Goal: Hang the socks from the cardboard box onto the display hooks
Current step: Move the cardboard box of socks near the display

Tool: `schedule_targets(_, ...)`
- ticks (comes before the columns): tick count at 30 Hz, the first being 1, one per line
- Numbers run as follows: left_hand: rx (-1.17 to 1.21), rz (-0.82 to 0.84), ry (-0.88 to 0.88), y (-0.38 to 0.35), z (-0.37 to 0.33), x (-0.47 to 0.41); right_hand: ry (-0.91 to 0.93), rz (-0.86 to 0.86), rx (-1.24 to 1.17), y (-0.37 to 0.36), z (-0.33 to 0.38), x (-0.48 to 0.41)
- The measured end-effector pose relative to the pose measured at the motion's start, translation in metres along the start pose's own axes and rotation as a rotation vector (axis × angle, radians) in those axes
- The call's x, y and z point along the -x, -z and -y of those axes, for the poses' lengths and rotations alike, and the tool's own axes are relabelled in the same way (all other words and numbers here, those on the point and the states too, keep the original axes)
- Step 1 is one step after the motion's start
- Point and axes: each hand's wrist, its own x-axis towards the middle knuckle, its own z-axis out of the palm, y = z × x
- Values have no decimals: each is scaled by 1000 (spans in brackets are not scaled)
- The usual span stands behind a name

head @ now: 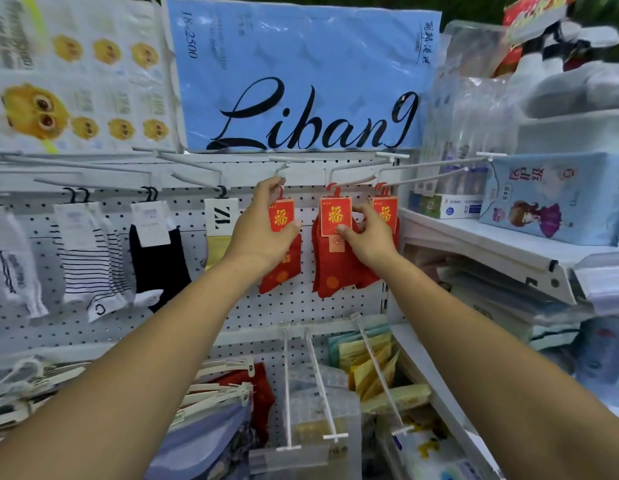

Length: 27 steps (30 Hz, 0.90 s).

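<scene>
Both arms are up at the white pegboard [283,306]. The left grip [263,233] is curled around a red sock pair [282,268]: fingertips are up at its red plastic hanger, and the thumb lies across the front of the card with the gold character. That hanger sits right under the tip of a white display hook [282,168]. Honestly can't tell if it's already over the hook, since the fingers cover that spot.

The right grip [365,233] is pinching the card of the middle red socks [330,271], thumb on the front lower edge and the other fingers tucked behind. Those hang from the next hook over. A third red bunch [386,211] hangs just beside them, partly hidden behind the right grip.

To the left along the same row hang a black sock [155,258] and striped socks [89,258]. A big blue "Liban9" pack [301,81] sits above the hooks, and a white shelf [474,237] with boxed goods is off to the right.
</scene>
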Motion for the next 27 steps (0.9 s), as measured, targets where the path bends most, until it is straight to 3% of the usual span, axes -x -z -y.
schedule_targets(3,-30,26,-5,4,0,0,-44,24,-57,-7,-5,5)
schedule_targets(7,-34,74,-42,17,-5,6,-78,-75,-45,-7,-5,18)
schedule_targets(14,80,76,16,37,4,52,-3,-140,50,6,15,76)
schedule_targets(20,35,122,-22,75,36,119,44,-14,173,-8,54,180)
schedule_targets(27,-184,249,-31,170,118,236,79,205,191,-84,114,314)
